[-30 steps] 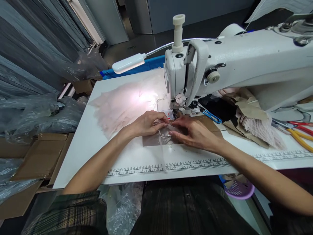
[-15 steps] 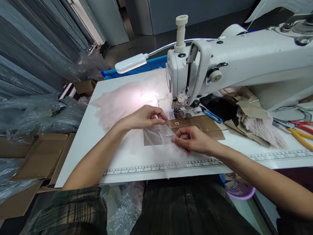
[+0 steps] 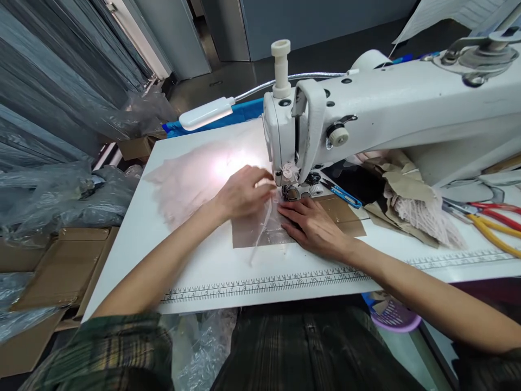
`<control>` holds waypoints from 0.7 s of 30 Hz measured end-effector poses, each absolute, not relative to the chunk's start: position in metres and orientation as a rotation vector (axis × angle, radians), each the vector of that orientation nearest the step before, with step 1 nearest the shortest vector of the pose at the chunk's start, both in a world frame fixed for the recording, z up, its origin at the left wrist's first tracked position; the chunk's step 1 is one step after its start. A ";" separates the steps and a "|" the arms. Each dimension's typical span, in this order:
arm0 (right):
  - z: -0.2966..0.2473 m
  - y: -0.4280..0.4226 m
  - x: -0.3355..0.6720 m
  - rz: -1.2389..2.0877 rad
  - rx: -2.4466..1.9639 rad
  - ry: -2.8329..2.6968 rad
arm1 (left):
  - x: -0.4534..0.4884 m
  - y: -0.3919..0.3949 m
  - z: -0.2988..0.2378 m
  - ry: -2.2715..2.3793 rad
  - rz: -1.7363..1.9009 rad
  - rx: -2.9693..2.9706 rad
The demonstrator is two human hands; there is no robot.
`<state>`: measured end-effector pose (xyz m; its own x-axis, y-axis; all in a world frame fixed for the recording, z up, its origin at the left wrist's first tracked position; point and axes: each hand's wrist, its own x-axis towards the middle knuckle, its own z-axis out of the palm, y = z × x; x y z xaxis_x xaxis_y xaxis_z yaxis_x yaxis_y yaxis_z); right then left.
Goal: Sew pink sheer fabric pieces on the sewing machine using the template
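Observation:
A white sewing machine (image 3: 366, 114) stands on a white table (image 3: 203, 266). A thin sheer strip of fabric (image 3: 262, 231) lies over a brown tape patch (image 3: 252, 236) in front of the needle. My left hand (image 3: 242, 193) is curled, its fingertips pinching the strip just left of the presser foot (image 3: 290, 191). Beside it, my right hand (image 3: 311, 225) lies flat with fingers stretched out, pressing the fabric down on the patch right below the foot.
A pale pink sheer fabric pile (image 3: 191, 174) lies lit under a gooseneck lamp (image 3: 205, 113). Blue snips (image 3: 340, 191), beige and pink fabric (image 3: 407, 198) and orange scissors (image 3: 494, 228) sit to the right. A printed ruler (image 3: 264, 283) runs along the table's front edge.
Both hands moved up to the presser foot with the sheer strip. The right hand went from a pinch to lying flat. The camera shifted slightly.

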<state>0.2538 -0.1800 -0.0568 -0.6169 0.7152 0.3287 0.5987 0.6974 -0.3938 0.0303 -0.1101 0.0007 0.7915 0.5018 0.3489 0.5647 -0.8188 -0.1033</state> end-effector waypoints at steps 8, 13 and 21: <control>-0.063 -0.180 0.253 0.363 -1.041 -2.412 | 0.018 -0.192 -0.013 -0.239 -0.400 -2.876; -0.060 -0.181 0.252 0.380 -1.017 -2.429 | 0.031 -0.178 -0.020 -0.347 -0.536 -2.932; -0.060 -0.182 0.252 0.356 -1.028 -2.433 | 0.044 -0.079 -0.003 -1.270 0.001 -2.783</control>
